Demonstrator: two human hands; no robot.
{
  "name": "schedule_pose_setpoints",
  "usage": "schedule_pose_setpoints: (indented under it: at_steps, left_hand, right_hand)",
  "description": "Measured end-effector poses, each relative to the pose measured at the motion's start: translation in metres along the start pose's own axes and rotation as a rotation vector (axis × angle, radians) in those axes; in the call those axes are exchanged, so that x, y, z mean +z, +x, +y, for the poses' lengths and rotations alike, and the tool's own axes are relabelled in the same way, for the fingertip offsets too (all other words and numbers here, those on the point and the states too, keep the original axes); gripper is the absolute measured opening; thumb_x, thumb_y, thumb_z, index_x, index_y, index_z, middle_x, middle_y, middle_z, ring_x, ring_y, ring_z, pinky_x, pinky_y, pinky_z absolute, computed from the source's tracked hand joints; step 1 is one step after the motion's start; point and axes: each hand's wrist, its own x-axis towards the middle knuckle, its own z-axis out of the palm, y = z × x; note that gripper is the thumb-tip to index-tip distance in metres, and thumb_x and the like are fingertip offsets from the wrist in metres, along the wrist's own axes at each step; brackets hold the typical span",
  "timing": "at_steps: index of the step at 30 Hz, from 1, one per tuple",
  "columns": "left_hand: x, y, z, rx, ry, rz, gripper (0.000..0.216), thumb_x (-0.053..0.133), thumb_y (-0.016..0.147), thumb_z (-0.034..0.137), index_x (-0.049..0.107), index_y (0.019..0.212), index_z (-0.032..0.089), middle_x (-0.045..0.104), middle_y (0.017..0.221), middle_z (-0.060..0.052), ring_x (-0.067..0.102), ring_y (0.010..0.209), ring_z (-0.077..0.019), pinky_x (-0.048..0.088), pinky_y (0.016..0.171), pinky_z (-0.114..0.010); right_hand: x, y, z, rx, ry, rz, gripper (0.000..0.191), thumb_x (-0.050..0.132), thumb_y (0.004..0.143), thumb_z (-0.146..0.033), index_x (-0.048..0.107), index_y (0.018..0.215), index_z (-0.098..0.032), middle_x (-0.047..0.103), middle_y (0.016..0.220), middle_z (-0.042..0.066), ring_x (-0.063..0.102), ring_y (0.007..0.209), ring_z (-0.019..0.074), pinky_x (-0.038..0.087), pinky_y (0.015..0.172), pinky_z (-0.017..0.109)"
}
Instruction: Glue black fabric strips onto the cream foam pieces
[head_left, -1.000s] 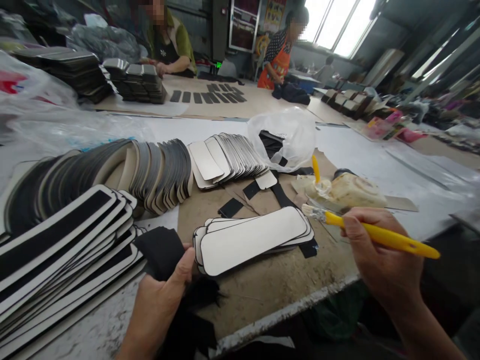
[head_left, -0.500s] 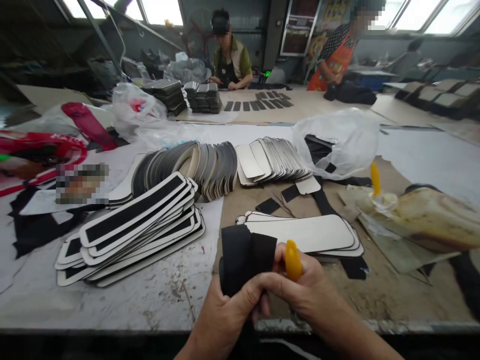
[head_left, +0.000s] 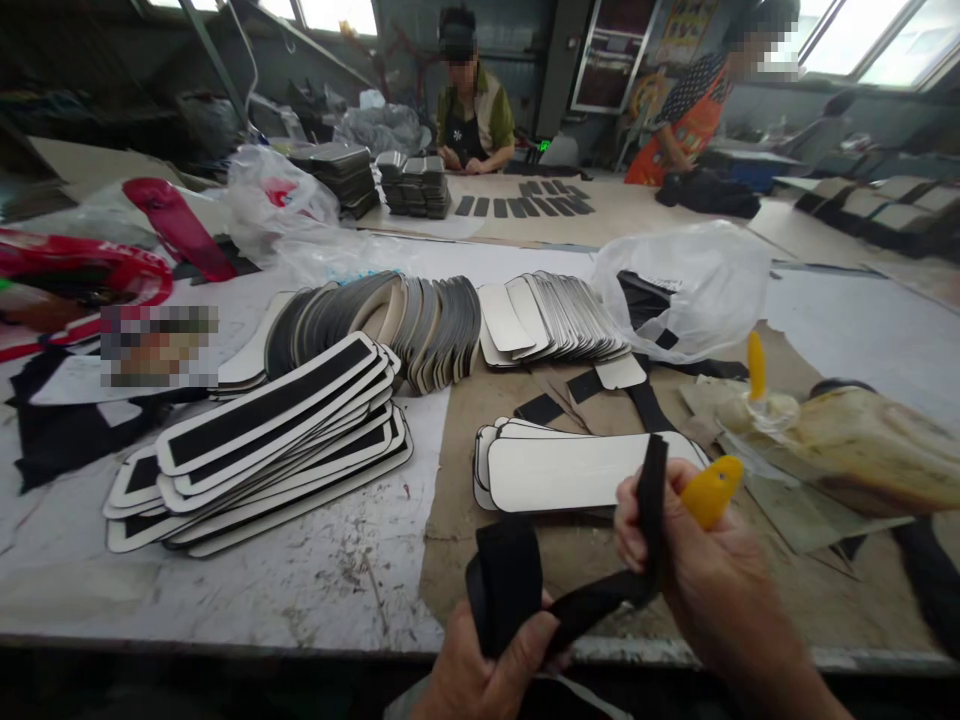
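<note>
My left hand (head_left: 491,660) is closed around a folded length of black strip (head_left: 511,575), low at the table's front edge. From there the strip runs across to my right hand (head_left: 701,565), which pinches its other end upright between thumb and fingers. A yellow handle (head_left: 716,490) also sticks out of my right hand; the rest of that tool is hidden in my grip. Just behind both hands lies a stack of long white panels (head_left: 570,475) with rounded corners, partly covered by my right hand and the strip.
Left lies a stack of white panels with black centres (head_left: 270,420). Behind stand rows of curved dark pieces (head_left: 442,335) and white pieces (head_left: 566,315). At right are a plastic bag (head_left: 712,285) and a stained container (head_left: 870,445) beside another yellow handle (head_left: 756,365). Two people work beyond.
My hands have moved apart: the right went right and slightly up with the strip's end and yellow handle, the left went slightly down. The strip now stretches between them.
</note>
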Motion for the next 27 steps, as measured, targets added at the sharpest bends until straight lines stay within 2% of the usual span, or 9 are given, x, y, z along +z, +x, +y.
schedule_pose_setpoints:
  at_steps: [2,5,7,10,13,17,27]
  left_hand:
    - [-0.012,0.002,0.008,0.008,-0.011,0.105,0.039,0.064,0.075,0.054,0.065,0.08,0.015,0.065,0.063,-0.006,0.06,0.057,-0.0165,0.049,0.058,-0.026]
    - [-0.028,0.016,0.025,0.021,0.034,0.286,0.037,0.065,0.075,0.051,0.062,0.07,0.015,0.057,0.053,0.0,0.053,0.048,-0.0119,0.045,0.049,-0.022]
    - [-0.033,0.031,0.036,0.019,0.078,0.356,0.036,0.068,0.072,0.05,0.062,0.072,0.014,0.054,0.051,0.002,0.049,0.045,-0.01,0.041,0.045,-0.02]
    - [-0.033,0.05,0.048,-0.015,0.131,0.373,0.038,0.072,0.067,0.048,0.063,0.076,0.013,0.052,0.048,0.004,0.046,0.043,-0.0093,0.038,0.042,-0.019]
    - [-0.031,0.061,0.055,-0.025,0.198,0.339,0.035,0.073,0.065,0.046,0.062,0.069,0.013,0.05,0.047,0.004,0.044,0.042,-0.0087,0.036,0.041,-0.018]
    - [-0.03,0.064,0.061,-0.044,0.22,0.34,0.029,0.072,0.066,0.041,0.062,0.066,0.014,0.05,0.048,0.004,0.043,0.043,-0.0086,0.036,0.042,-0.018]
    - [-0.031,0.065,0.069,-0.145,0.228,0.374,0.029,0.071,0.063,0.039,0.066,0.073,0.012,0.056,0.048,0.002,0.049,0.043,-0.0114,0.04,0.042,-0.02]
  right_hand:
    - [-0.019,0.011,-0.019,-0.014,-0.244,-0.043,0.036,0.05,0.088,-0.052,0.047,0.07,-0.021,0.044,0.05,-0.005,0.038,0.042,0.0096,0.033,0.039,0.02]
    - [-0.034,0.028,-0.047,-0.055,-0.663,-0.219,0.038,0.048,0.088,-0.053,0.049,0.066,-0.021,0.047,0.052,-0.003,0.04,0.043,0.0106,0.033,0.041,0.022]
    - [-0.03,0.041,-0.058,-0.127,-0.891,-0.343,0.034,0.046,0.089,-0.048,0.051,0.068,-0.021,0.052,0.057,-0.001,0.047,0.049,0.0129,0.037,0.048,0.023]
    - [-0.008,0.061,-0.06,-0.183,-1.106,-0.518,0.026,0.042,0.092,-0.038,0.053,0.076,-0.021,0.059,0.067,0.001,0.053,0.059,0.0148,0.037,0.057,0.025]
    - [0.017,0.08,-0.053,-0.188,-1.255,-0.664,0.017,0.045,0.093,-0.031,0.056,0.085,-0.02,0.063,0.072,0.002,0.054,0.062,0.0153,0.033,0.056,0.024]
    - [0.037,0.097,-0.042,-0.224,-1.38,-0.768,0.014,0.05,0.092,-0.028,0.059,0.087,-0.019,0.064,0.073,0.003,0.056,0.063,0.0161,0.029,0.055,0.024]
    - [0.042,0.108,-0.023,-0.289,-1.527,-0.821,0.015,0.05,0.091,-0.03,0.06,0.095,-0.02,0.069,0.076,0.006,0.064,0.07,0.0213,0.024,0.051,0.026]
